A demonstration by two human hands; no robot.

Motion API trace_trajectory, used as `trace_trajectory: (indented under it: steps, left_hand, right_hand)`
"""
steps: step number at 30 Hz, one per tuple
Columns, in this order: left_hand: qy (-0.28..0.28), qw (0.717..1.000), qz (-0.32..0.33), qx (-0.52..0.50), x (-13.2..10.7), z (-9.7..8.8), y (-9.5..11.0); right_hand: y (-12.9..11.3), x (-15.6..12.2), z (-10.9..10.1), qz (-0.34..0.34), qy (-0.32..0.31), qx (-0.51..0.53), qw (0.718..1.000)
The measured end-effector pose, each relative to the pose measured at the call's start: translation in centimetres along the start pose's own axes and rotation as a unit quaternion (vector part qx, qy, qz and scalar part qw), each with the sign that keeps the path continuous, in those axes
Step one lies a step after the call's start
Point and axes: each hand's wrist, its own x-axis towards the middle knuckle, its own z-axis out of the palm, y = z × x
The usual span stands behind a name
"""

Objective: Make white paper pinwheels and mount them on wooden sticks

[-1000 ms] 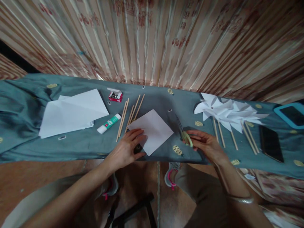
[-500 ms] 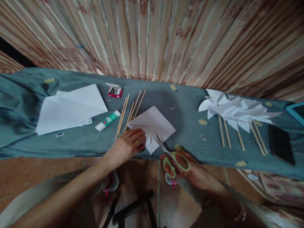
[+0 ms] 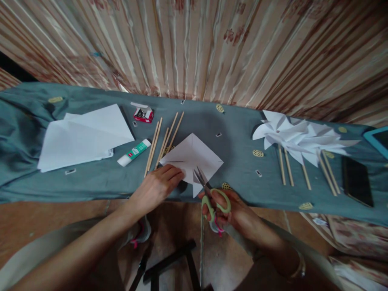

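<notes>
A white square of paper [image 3: 194, 157] lies like a diamond on the teal cloth-covered table [image 3: 236, 141], with a slit at its near corner. My left hand [image 3: 157, 188] presses its left near edge with curled fingers. My right hand [image 3: 230, 210] grips green-handled scissors [image 3: 212, 198], whose blades are parted and reach into the paper's near corner.
Several wooden sticks [image 3: 162, 139], a glue stick [image 3: 133, 152], a small red box [image 3: 143, 114] and a stack of white sheets [image 3: 81, 137] lie to the left. Finished white pinwheels [image 3: 300, 139] on sticks, a dark phone [image 3: 357, 182] and a tablet [image 3: 378, 139] sit at right. Striped curtain behind.
My right hand took the scissors from the table at right and brought them to the paper's near corner. A slit has appeared in the paper. My left hand stayed on the paper.
</notes>
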Motion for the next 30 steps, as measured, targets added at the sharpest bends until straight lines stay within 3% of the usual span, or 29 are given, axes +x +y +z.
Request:
trace_trajectory:
  steps: [10,30]
  left_hand:
    - [-0.026,0.999,0.005,-0.023,-0.2,-0.2,1.2]
    - [-0.033,0.998,0.018,-0.051,0.0,-0.1,2.3]
  right_hand:
    - [0.0,-0.9,0.0,0.01,0.011,-0.071,0.997]
    - [1.1,-0.5,0.5,-0.015,0.054,-0.07,0.996]
